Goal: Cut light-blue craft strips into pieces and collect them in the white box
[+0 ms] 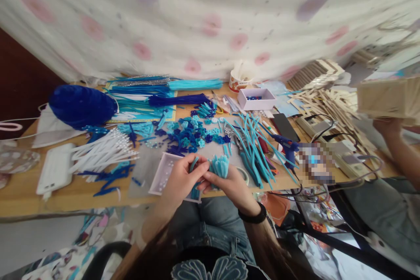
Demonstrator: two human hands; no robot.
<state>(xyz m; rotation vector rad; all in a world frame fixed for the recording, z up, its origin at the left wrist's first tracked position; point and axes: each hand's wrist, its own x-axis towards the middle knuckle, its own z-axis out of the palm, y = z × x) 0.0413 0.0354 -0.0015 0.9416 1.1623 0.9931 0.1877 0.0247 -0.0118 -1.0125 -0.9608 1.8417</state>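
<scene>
My right hand (234, 187) is closed around a bundle of light blue pipe cleaners (219, 165), whose looped tops stick up above the fingers. Pinched in my left hand (182, 179) is a darker teal pipe cleaner (193, 164), close against the bundle. The fingertips of both hands meet, so part of the bundle is hidden. Just beneath the left hand sits a pale box (159, 175) with small white beads in it. Beyond the hands lies a heap of blue pipe-cleaner flowers (192, 133).
Loose light blue pipe cleaners (254, 148) lie over pliers to the right, beside a blue glue gun (288, 146) and a black phone (286, 127). White bead-tipped stems (101, 153) and a power bank (56, 168) are left. A co-worker's hand (389, 127) holds a wooden piece.
</scene>
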